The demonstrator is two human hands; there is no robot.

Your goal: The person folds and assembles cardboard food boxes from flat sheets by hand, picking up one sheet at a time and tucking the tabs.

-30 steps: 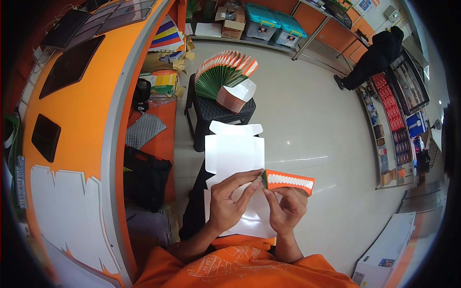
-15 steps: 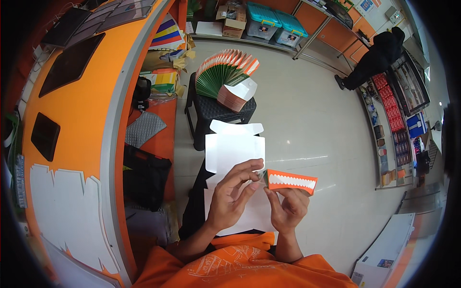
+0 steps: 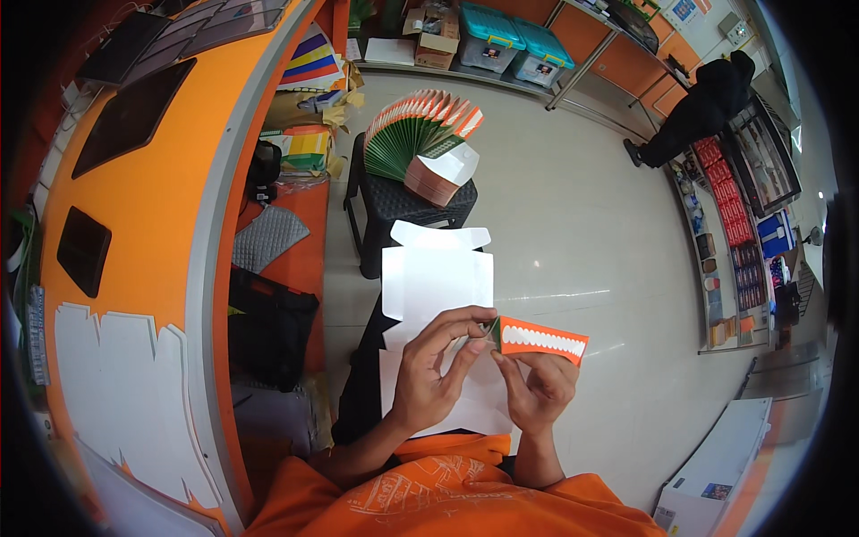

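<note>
Card piece (image 3: 544, 340): orange, white and green, raised over the near end of the white blank, to its right side.
Right hand (image 3: 540, 387): thumb and fingers pinching the piece's lower edge.
Left hand (image 3: 438, 362): fingertips at its green left end; firmness cannot be told.
White blank (image 3: 438, 277): beneath the hands, flaps spread; folding judged outstanding.
Fanned stack (image 3: 403, 143): on the far black stool (image 3: 380, 204); pieces apparently creased, not opened out.

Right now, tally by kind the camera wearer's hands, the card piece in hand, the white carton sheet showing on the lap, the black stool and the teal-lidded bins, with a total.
Left hand and right hand: 2
Orange-and-green card piece: 1
White carton sheet: 1
Black stool: 1
Teal-lidded bins: 2
Total: 7
</note>
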